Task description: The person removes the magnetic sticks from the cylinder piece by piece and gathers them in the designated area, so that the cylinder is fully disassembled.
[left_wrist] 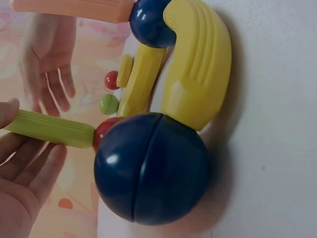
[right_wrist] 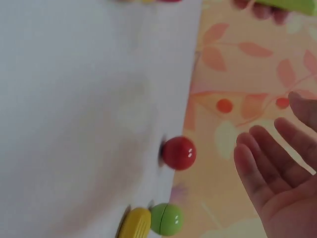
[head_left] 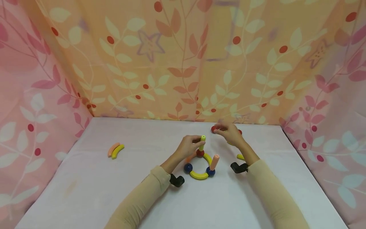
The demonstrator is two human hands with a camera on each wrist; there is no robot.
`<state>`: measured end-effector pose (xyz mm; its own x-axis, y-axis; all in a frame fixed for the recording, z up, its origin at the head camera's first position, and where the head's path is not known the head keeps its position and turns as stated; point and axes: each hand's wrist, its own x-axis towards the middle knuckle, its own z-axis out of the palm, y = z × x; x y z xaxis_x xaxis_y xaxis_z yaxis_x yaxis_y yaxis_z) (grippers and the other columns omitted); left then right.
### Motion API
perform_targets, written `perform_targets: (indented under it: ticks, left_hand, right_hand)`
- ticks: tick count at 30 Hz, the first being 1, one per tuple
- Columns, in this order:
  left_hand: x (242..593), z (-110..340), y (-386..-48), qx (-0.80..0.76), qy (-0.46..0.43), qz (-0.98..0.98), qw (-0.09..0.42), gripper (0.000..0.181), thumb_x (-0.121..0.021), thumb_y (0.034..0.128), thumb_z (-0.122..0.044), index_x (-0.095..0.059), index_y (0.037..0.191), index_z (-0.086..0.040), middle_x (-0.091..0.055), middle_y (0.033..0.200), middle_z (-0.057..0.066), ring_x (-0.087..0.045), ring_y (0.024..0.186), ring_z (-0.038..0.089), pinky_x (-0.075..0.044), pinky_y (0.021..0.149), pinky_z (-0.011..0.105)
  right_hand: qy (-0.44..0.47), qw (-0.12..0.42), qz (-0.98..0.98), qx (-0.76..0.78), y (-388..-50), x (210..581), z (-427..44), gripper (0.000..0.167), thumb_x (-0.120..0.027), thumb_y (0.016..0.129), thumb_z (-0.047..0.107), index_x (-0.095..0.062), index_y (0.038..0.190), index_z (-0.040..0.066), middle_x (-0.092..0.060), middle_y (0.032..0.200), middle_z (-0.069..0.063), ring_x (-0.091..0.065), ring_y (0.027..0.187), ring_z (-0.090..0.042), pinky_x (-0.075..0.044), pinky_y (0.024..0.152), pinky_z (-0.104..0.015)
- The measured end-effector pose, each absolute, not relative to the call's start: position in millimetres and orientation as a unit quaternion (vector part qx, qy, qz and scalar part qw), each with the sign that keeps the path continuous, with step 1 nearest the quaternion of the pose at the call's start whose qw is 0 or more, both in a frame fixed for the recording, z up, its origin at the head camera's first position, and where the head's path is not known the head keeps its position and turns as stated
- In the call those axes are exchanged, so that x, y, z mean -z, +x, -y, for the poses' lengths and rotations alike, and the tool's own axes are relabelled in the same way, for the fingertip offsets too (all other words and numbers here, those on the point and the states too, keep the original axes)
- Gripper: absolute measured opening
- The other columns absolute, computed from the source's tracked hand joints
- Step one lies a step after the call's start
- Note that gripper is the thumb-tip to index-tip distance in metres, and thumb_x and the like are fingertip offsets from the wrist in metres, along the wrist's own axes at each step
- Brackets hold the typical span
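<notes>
My left hand (head_left: 188, 147) pinches the top of a light green stick (head_left: 202, 144), which stands upright on a red ball (head_left: 200, 153). That ball belongs to a ring of curved sticks, including a yellow curved stick (head_left: 199, 176), joined by a dark blue ball (head_left: 188, 168) and another blue ball (head_left: 210, 172). A peach stick (head_left: 215, 161) rises from the second blue ball. Over the back of the table, my right hand (head_left: 228, 133) has its fingers loosely extended. Nothing lies in it in the right wrist view, where a loose red ball (right_wrist: 179, 152) sits apart from it.
Beside the loose red ball are a green ball (right_wrist: 167, 219) and a yellow piece (right_wrist: 134, 224). A peach curved stick (head_left: 113, 149) and a yellow one (head_left: 118, 151) lie together at left. Another yellow-green piece (head_left: 240, 156) shows near the right wrist. Patterned cloth walls surround the table.
</notes>
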<state>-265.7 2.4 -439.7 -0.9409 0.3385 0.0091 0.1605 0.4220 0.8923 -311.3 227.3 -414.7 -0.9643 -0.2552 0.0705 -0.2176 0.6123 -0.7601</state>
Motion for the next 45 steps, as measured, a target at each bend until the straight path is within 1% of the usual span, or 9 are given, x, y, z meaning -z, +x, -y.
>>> perform_targets:
  ticks: [2,6,8,14,22,28,31,41,45]
  left_hand:
    - [440.9,-1.1,-265.6,-0.514,0.149,-0.839,0.093,0.038,-0.063,0.0953,-0.028,-0.064,0.127,-0.007,-0.072,0.115,0.007,-0.066,0.11,0.022,-0.055,0.093,0.034]
    - [442.4,1.1,-265.2,-0.509,0.158,-0.84,0.099,0.036,-0.062,0.0958,-0.027,-0.065,0.125,-0.006,-0.072,0.114,0.008,-0.067,0.106,0.022,-0.056,0.091,0.034]
    - [442.8,2.1,-265.1,-0.508,0.16,-0.84,0.1,0.036,-0.062,0.0959,-0.027,-0.066,0.125,-0.007,-0.072,0.114,0.008,-0.067,0.106,0.022,-0.056,0.091,0.034]
    - [444.6,5.5,-265.4,-0.505,0.163,-0.84,0.107,0.036,-0.062,0.0959,-0.029,-0.066,0.125,-0.008,-0.071,0.117,0.007,-0.066,0.111,0.023,-0.054,0.095,0.036]
    - [449.4,10.1,-267.9,-0.483,0.125,-0.854,0.15,0.035,-0.067,0.0923,-0.027,-0.067,0.123,-0.01,-0.068,0.123,0.007,-0.062,0.117,0.024,-0.051,0.099,0.04]
    - [457.4,7.2,-271.3,-0.456,0.111,-0.862,0.193,0.032,-0.071,0.0894,-0.024,-0.071,0.118,-0.01,-0.071,0.116,0.005,-0.064,0.104,0.021,-0.052,0.096,0.038]
    - [459.6,5.5,-272.9,-0.445,0.113,-0.865,0.201,0.028,-0.072,0.0888,-0.022,-0.072,0.114,-0.01,-0.073,0.109,0.004,-0.064,0.098,0.018,-0.052,0.096,0.038]
    - [458.8,1.0,-274.6,-0.408,0.14,-0.884,0.181,0.022,-0.073,0.0872,-0.019,-0.075,0.106,-0.008,-0.074,0.102,0.004,-0.063,0.091,0.016,-0.051,0.091,0.035]
    - [457.6,-0.2,-274.8,-0.404,0.136,-0.886,0.182,0.021,-0.074,0.0872,-0.02,-0.075,0.105,-0.009,-0.074,0.1,0.003,-0.062,0.088,0.015,-0.051,0.09,0.034]
  right_hand:
    - [-0.137,0.036,-0.884,0.446,-302.6,414.0,-223.6,0.039,-0.066,0.093,0.025,-0.064,0.125,0.002,-0.067,0.121,-0.017,-0.064,0.107,-0.032,-0.054,0.091,-0.045]
    - [-0.168,0.073,-0.848,0.497,-289.4,414.1,-213.8,0.043,-0.066,0.093,0.028,-0.062,0.127,0.002,-0.066,0.123,-0.017,-0.064,0.108,-0.035,-0.056,0.089,-0.032]
    - [-0.191,0.089,-0.835,0.508,-285.3,415.1,-209.0,0.043,-0.066,0.093,0.027,-0.061,0.128,0.001,-0.064,0.125,-0.018,-0.065,0.107,-0.035,-0.056,0.088,-0.03]
    - [-0.214,0.112,-0.823,0.514,-278.2,416.8,-196.9,0.04,-0.068,0.092,0.023,-0.063,0.126,0.003,-0.065,0.123,-0.016,-0.064,0.105,-0.025,-0.055,0.091,-0.038]
    - [-0.208,0.113,-0.824,0.515,-278.1,421.3,-188.9,0.037,-0.071,0.089,0.021,-0.066,0.12,0.001,-0.068,0.117,-0.017,-0.066,0.103,-0.026,-0.055,0.09,-0.035]
    - [-0.212,0.111,-0.822,0.517,-277.7,427.4,-187.9,0.032,-0.072,0.088,0.02,-0.069,0.115,0.002,-0.071,0.11,-0.017,-0.067,0.1,-0.024,-0.056,0.088,-0.03]
    - [-0.208,0.109,-0.824,0.516,-276.3,426.8,-186.7,0.031,-0.072,0.088,0.02,-0.069,0.114,0.003,-0.071,0.11,-0.016,-0.067,0.1,-0.023,-0.056,0.089,-0.032]
    - [-0.217,0.107,-0.823,0.514,-274.4,429.9,-185.8,0.028,-0.071,0.089,0.016,-0.068,0.113,0.002,-0.071,0.11,-0.018,-0.067,0.103,-0.028,-0.056,0.088,-0.031]
    - [-0.216,0.101,-0.828,0.507,-274.0,430.0,-185.3,0.028,-0.071,0.089,0.017,-0.068,0.113,0.002,-0.071,0.109,-0.017,-0.067,0.103,-0.028,-0.056,0.09,-0.034]
